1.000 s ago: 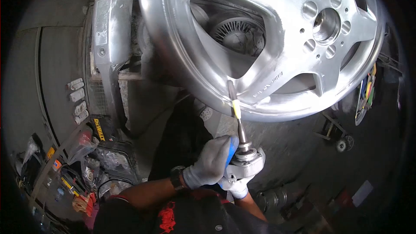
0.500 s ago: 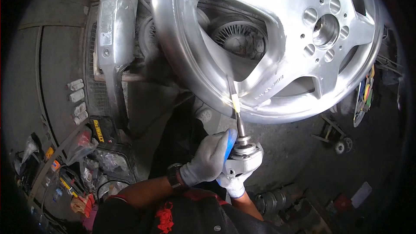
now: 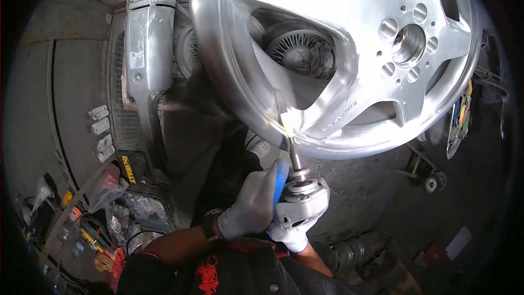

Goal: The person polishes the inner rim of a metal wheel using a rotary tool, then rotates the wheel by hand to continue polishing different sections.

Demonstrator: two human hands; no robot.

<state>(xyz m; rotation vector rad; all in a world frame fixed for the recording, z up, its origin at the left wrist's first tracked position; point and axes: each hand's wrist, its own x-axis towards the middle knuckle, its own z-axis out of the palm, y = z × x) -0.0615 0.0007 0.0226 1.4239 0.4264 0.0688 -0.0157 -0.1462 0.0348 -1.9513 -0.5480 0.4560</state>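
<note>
A large silver alloy wheel with wide spokes fills the upper middle and right. Both hands hold a metal power tool with a thin shaft, its yellow-lit tip against the wheel near the inner rim and a spoke's base. My left hand, in a grey glove with blue on it, is closed at the left side of the tool's head. Under and behind the head, my right hand, in a white-grey glove, is wrapped round the body, mostly hidden by it.
At the left stand a dusty grey machine, several small cans, a DEWALT case and bags with loose tools. Small wheeled stand lies at the right, with metal parts at the lower right.
Both hands and the tool have shifted slightly left, and the tip has moved left along the wheel's inner rim. The view has shifted a little.
</note>
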